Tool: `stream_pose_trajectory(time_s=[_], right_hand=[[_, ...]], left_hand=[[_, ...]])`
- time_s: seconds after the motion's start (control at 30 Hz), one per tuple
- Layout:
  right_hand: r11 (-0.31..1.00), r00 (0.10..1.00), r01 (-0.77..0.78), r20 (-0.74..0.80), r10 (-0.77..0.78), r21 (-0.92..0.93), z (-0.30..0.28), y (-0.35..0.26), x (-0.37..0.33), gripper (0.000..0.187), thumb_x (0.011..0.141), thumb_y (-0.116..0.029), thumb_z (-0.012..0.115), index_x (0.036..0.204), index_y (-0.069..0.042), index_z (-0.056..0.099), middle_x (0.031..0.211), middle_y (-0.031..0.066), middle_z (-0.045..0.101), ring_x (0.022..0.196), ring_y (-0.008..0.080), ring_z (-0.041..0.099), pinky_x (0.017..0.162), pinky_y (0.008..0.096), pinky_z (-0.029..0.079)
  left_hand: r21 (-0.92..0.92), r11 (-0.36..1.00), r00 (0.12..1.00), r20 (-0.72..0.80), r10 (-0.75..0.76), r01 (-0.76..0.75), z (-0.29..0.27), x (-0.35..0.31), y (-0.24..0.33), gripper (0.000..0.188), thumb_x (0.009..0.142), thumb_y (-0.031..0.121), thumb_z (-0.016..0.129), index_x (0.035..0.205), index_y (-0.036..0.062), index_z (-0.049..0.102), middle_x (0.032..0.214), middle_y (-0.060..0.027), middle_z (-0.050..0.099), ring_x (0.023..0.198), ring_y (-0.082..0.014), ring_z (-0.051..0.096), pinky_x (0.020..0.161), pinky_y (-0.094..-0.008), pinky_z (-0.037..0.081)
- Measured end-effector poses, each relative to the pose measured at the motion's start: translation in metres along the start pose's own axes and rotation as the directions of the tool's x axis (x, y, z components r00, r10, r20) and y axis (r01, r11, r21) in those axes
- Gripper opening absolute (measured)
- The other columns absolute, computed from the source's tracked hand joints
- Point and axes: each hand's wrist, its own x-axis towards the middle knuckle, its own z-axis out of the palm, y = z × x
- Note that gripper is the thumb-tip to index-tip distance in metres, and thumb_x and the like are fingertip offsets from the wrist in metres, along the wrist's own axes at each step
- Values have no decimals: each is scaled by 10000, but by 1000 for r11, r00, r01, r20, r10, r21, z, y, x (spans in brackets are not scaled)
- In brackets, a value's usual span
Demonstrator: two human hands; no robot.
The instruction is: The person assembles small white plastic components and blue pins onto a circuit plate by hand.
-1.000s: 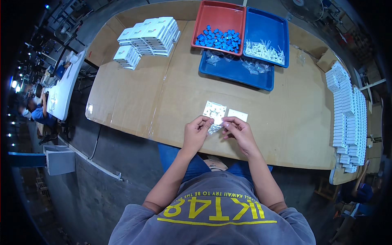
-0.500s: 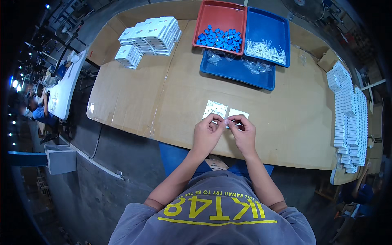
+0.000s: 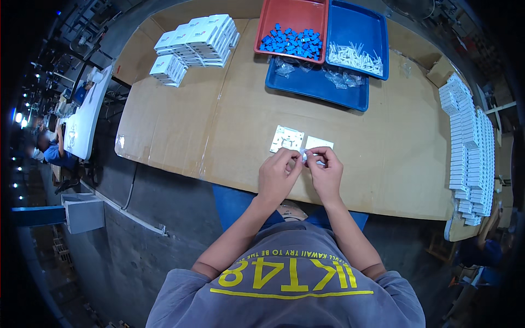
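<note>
Close together near the table's front edge, my left hand and my right hand face each other with fingers pinched. Between their fingertips is a small whitish, translucent piece, mostly covered by the fingers; its kind is too small to make out. Just beyond my left fingers lies a flat white square panel with small fittings on its face. Beside it on the right, a plainer white panel lies flat, its near part hidden behind my right hand.
A red tray of blue plastic parts and a blue tray of white sticks overlap a lower blue tray with clear bags. White cases are stacked back left, more white cases at right. Cardboard covers the table.
Both hands stay nearly in place, their fingertips shifting slightly around the small piece, which shows a little more now. The view has tilted slightly, so the table things sit higher.
</note>
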Motion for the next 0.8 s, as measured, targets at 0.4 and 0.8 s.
stream_pose_trajectory(time_s=[0.4,0.8], right_hand=[[996,998,36,56,-31,-77,-10,-8,6,124,946,45,683,1059,26,732,1047,112,721,845,117,712,670,266,599],[995,956,-91,284,73,50,-22,-4,10,174,943,37,678,1112,22,718,1213,76,684,1039,122,664,833,241,562]], left_hand=[[5,998,995,78,55,-55,18,-15,-16,115,980,151,714,970,38,696,876,-69,695,625,-145,620,592,-301,485],[-690,402,774,380,-506,601,21,-23,-36,193,1074,238,651,1129,55,675,840,18,643,643,-57,548,588,-225,453]])
